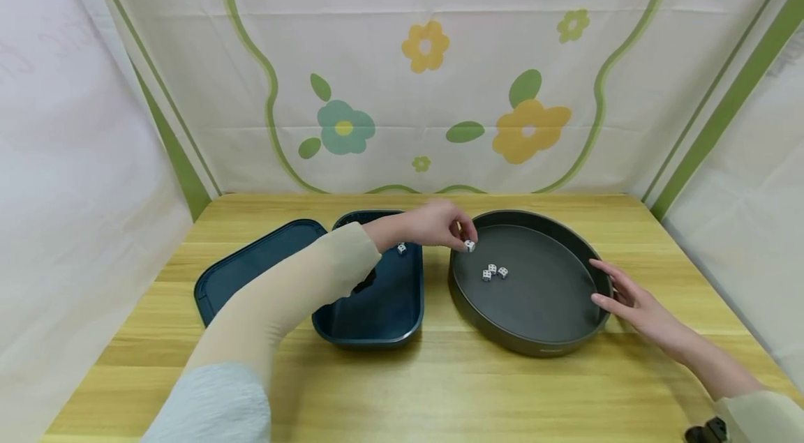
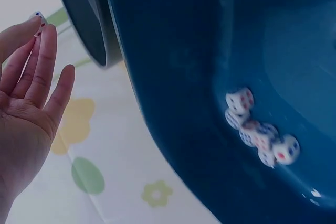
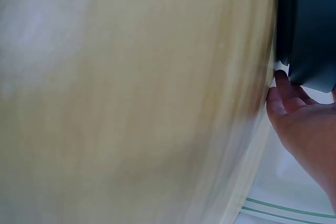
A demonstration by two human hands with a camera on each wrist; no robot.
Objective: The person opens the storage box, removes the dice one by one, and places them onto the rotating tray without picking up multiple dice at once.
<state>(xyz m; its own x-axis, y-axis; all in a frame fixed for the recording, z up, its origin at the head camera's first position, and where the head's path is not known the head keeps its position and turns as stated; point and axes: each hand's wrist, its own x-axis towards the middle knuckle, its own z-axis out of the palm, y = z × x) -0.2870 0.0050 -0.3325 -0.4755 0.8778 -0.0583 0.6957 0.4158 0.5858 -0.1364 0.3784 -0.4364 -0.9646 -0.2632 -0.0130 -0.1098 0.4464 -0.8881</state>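
My left hand (image 1: 433, 223) is over the left rim of a round dark grey pan (image 1: 546, 324), pinching a white die (image 1: 470, 245) between thumb and fingertips. Its red and blue dots show in the left wrist view, where the die (image 2: 39, 20) sits at the fingertips. Three more dice (image 1: 493, 271) lie close together on the pan's floor. At the pan's right side my right hand (image 1: 641, 307) grips the wall, two digits over the rim and other fingers outside. Several dice (image 2: 262, 135) are clustered in a dark blue rectangular tray (image 1: 377, 321), partly hidden by the left forearm in the head view.
A flat dark blue lid (image 1: 264, 261) lies left of the tray, partly behind the left sleeve (image 1: 301, 282). All of these stand on a wooden table (image 1: 440, 394). A white curtain (image 1: 364, 45) with printed flowers hangs behind it, with white fabric at both sides.
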